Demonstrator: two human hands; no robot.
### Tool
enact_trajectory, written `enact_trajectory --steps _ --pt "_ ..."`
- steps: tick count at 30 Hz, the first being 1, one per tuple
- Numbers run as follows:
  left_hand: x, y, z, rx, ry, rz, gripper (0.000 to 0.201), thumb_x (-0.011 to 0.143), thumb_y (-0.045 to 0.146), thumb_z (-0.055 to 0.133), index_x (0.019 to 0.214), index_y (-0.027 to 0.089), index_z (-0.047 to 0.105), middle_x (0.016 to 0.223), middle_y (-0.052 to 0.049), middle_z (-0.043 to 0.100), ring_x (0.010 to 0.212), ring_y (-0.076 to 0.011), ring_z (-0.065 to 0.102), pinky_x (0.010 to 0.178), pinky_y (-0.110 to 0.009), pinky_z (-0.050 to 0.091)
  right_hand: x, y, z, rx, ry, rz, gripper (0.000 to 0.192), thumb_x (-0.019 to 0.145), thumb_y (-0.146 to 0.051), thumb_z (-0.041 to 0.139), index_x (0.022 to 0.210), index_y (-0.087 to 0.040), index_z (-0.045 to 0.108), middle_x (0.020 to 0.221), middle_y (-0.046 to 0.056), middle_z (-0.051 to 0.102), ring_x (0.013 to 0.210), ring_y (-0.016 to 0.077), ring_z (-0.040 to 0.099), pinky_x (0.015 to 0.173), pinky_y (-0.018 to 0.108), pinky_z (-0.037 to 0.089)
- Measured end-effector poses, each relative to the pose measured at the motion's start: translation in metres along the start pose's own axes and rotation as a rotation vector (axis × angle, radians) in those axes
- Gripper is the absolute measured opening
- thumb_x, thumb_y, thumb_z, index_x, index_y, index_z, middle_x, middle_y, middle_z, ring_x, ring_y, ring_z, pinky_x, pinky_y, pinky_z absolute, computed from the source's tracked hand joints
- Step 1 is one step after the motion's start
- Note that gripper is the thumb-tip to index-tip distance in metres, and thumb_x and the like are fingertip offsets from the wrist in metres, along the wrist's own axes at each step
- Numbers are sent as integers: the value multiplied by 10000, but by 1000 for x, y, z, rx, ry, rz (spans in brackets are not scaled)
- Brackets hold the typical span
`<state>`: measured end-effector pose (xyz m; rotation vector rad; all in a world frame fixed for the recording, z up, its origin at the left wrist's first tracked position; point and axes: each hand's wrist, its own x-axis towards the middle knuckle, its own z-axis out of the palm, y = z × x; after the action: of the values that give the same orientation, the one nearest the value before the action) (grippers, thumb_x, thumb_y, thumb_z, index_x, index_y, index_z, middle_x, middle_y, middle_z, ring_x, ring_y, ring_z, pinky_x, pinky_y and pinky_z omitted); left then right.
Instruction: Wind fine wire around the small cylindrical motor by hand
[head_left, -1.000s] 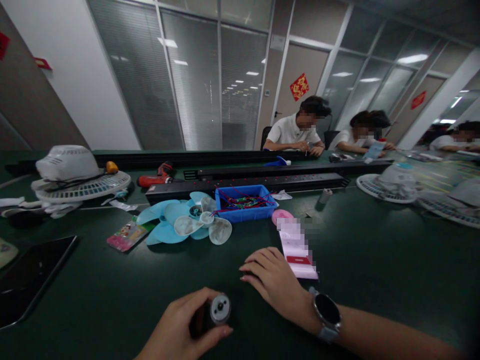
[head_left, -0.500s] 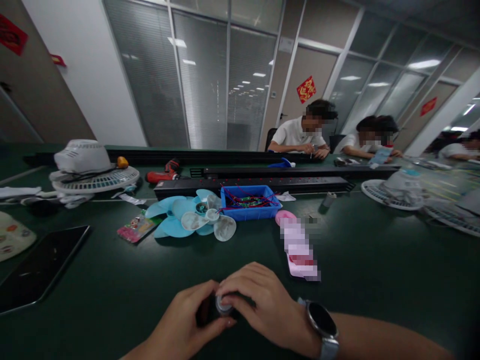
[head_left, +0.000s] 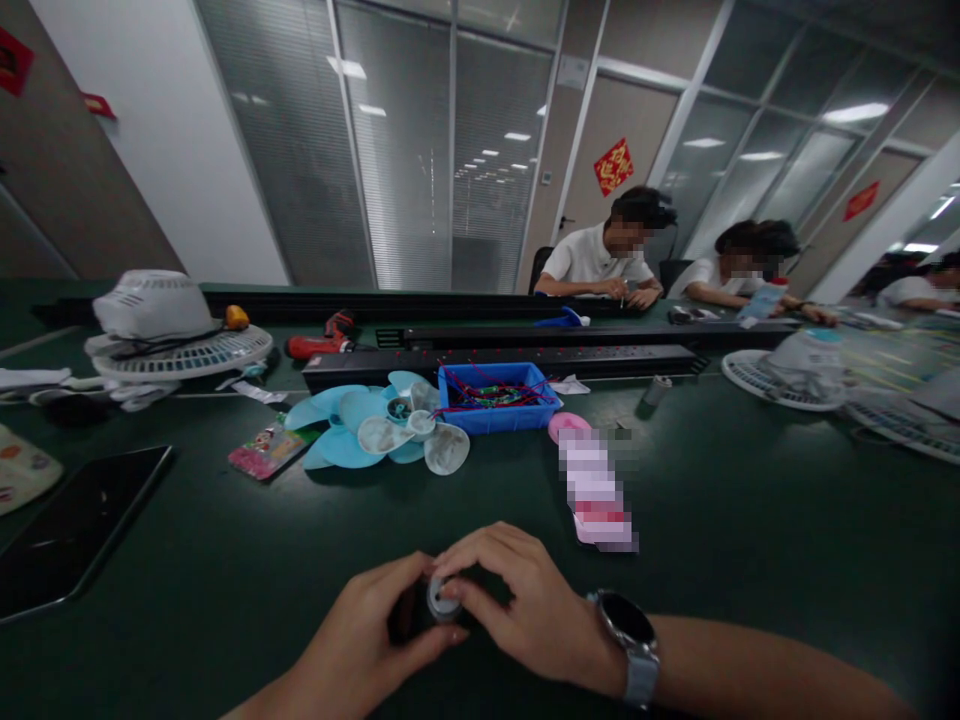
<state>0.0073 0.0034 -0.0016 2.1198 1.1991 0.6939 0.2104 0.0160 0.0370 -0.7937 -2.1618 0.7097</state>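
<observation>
Holds a motor [head_left: 441,607] at the near middle of a green table [head_left: 712,520], with its silver end facing up. Grips its sides with the left hand [head_left: 367,622], with thumb and fingers closed around it. Has the right hand [head_left: 525,612] arched over from the right, touching the upper end with thumb and fingertips; cannot tell whether pinching anything small there. Cannot tell either whether resting the motor on the table or holding it clear. Wears a watch [head_left: 627,618] on the right wrist.

Has a phone [head_left: 596,498], partly blurred out, beyond the right hand. Has a blue tray [head_left: 499,418] of wires [head_left: 495,395] farther off, with blue blades [head_left: 349,440] and greyish blades [head_left: 448,450] to its left, then a packet [head_left: 266,450]. Has a tablet [head_left: 82,530] at near left, with a fan [head_left: 157,305] and a red drill [head_left: 311,347] farther back. Has a metal cylinder [head_left: 656,390] to the right of the tray. Faces black strips [head_left: 495,360] and, on the far side, a co-worker [head_left: 596,255] in white.
</observation>
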Motion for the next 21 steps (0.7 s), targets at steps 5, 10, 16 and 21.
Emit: enact_trajectory --steps 5,10,16,21 --pt "-3 -2 1 -1 -10 -3 176 831 328 709 841 187 603 707 23 605 595 -145 559 541 -213 410 2 2 1 16 23 -21 77 907 -179 654 983 -174 663 985 25 737 942 151 675 868 274 463" --pt "-3 -6 3 -6 -26 -4 191 854 363 681 880 189 606 723 16 613 598 -151 566 539 -219 416 4 5 1 -8 13 -86 78 887 -167 665 960 -144 656 974 54 736 936 159 676 862 283 457" --pt "-1 -3 2 -10 -17 -16 183 844 350 687 854 187 603 706 22 594 590 -151 558 538 -222 408 4 8 5 86 26 -97 45 883 -150 657 926 -140 658 969 62 717 931 144 661 868 267 463" --pt "-1 -3 2 -25 -22 -22 178 835 332 693 828 185 593 700 26 590 587 -145 546 538 -219 402 5 6 5 192 17 5 44 869 -146 677 908 -138 658 944 59 697 918 145 647 854 270 477"
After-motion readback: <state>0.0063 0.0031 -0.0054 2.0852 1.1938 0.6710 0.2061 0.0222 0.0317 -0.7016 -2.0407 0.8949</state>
